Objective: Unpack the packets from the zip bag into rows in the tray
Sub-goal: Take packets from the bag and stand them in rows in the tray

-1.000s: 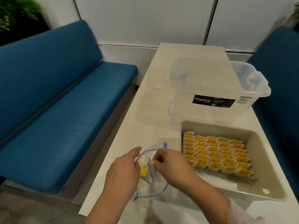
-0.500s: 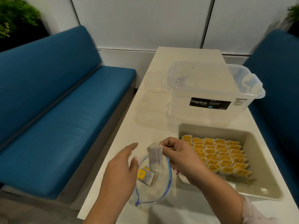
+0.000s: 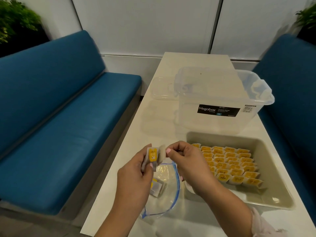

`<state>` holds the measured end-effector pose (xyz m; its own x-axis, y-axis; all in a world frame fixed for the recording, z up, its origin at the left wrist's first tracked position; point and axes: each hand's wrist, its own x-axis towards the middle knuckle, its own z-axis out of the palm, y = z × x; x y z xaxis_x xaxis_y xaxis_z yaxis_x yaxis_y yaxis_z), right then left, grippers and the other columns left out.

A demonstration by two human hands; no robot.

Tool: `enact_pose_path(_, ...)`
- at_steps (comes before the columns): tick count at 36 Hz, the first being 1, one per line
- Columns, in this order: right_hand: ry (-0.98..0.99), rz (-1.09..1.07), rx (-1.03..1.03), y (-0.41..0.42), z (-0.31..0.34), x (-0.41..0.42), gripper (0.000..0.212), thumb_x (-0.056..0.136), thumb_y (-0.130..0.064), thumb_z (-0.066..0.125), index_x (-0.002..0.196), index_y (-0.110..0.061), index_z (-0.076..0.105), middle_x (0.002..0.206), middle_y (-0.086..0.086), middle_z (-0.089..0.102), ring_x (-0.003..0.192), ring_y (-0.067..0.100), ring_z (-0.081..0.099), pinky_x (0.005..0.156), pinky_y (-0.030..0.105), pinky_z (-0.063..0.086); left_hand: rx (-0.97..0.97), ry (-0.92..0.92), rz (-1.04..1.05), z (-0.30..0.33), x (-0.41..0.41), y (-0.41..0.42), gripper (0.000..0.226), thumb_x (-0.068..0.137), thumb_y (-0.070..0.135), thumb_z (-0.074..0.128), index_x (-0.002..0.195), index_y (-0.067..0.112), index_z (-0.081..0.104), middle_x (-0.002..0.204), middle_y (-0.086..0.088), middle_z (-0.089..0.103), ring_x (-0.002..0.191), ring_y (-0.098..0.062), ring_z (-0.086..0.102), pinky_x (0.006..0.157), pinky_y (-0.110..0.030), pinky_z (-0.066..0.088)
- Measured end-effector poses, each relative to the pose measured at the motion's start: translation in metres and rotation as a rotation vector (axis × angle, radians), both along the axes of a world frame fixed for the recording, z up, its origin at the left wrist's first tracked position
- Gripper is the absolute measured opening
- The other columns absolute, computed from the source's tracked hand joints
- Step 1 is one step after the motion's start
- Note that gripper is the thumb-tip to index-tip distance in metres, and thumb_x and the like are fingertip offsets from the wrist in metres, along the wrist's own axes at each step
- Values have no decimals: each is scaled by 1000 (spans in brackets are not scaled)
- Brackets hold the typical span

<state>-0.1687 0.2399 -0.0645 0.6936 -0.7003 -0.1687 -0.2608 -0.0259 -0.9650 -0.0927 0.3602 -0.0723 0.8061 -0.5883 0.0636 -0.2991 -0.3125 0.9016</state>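
Observation:
A clear zip bag (image 3: 168, 199) with a blue seal lies on the white table, a few packets (image 3: 157, 188) still inside. Above it, my left hand (image 3: 135, 182) grips a packet with a yellow label (image 3: 152, 155). Beside it, my right hand (image 3: 189, 166) pinches the edge of a second, grey-white packet (image 3: 162, 153) that touches the first. To the right, the beige tray (image 3: 280, 168) holds several rows of yellow-labelled packets (image 3: 229, 164).
A clear Megabox storage bin (image 3: 222, 100) stands behind the tray, its clear lid (image 3: 160, 89) flat on the table to its left. Blue benches (image 3: 59, 117) flank the table on both sides. The table's left edge runs close to the zip bag.
Both hands rose off the bag. The right hand drew a packet out and lifted it; the left hand, earlier holding the bag open, now grips a yellow-labelled packet next to it.

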Motion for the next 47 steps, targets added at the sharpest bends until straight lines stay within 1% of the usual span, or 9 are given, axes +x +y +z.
enact_pose_path(6,-39,-31,106,-9,3,-4,12,95,-15,53,87,-10,60,44,-14,53,29,3,35,33,15,30,-37,221,-4,0,6,0,50,88,7,59,120,44,51,119,11,63,110,-6,60,96,-39,50)
enact_pose_path(11,-90,-32,188,-12,4,-6,13,97,-14,49,86,-10,55,88,23,63,28,6,34,33,14,29,-107,350,-20,0,5,1,56,87,7,60,113,54,45,118,2,63,102,-16,66,84,-39,56)
enact_pose_path(22,-265,-12,410,-18,1,-7,16,100,-13,43,93,-7,55,104,25,65,29,8,29,33,17,24,-163,668,-44,7,1,-5,36,94,-1,45,97,27,67,98,4,71,86,-16,71,64,-28,58)
enact_pose_path(27,-272,2,362,-12,-3,-7,14,100,-15,43,95,-7,53,93,10,71,29,8,27,34,16,24,-222,814,-65,13,-3,-10,26,86,28,55,100,11,68,92,-6,74,81,-19,72,74,-39,58)
enact_pose_path(32,-273,46,306,-5,-6,-8,13,99,-13,44,90,-8,52,53,7,53,27,7,29,34,17,23,-189,667,-78,13,-2,-14,30,71,34,62,87,9,69,80,-3,74,79,-14,71,74,-37,58)
enact_pose_path(35,-237,28,261,-7,-7,-11,13,98,-11,45,89,-12,54,58,11,46,29,8,31,33,16,26,-116,506,-103,17,10,-16,26,73,33,63,84,10,69,77,-5,73,82,-20,71,75,-39,57)
enact_pose_path(38,-176,-6,162,-13,-3,-13,13,98,-18,47,91,-16,58,83,2,67,33,6,36,35,16,31,52,211,-163,23,28,-18,11,82,29,65,80,19,69,72,0,72,74,-19,68,73,-33,56)
enact_pose_path(42,-47,43,-151,-23,6,-16,9,91,-36,57,98,-36,62,93,-11,65,65,1,54,55,22,45,355,-163,-239,42,41,-25,10,84,36,63,82,28,67,62,8,59,61,-7,51,52,-17,38)
enact_pose_path(47,128,221,-460,-30,18,-9,16,86,-36,65,100,-43,63,84,-21,63,67,-16,49,63,16,36,778,-361,-433,73,38,-48,32,94,39,48,119,22,59,104,-5,65,99,-21,59,69,-21,41)
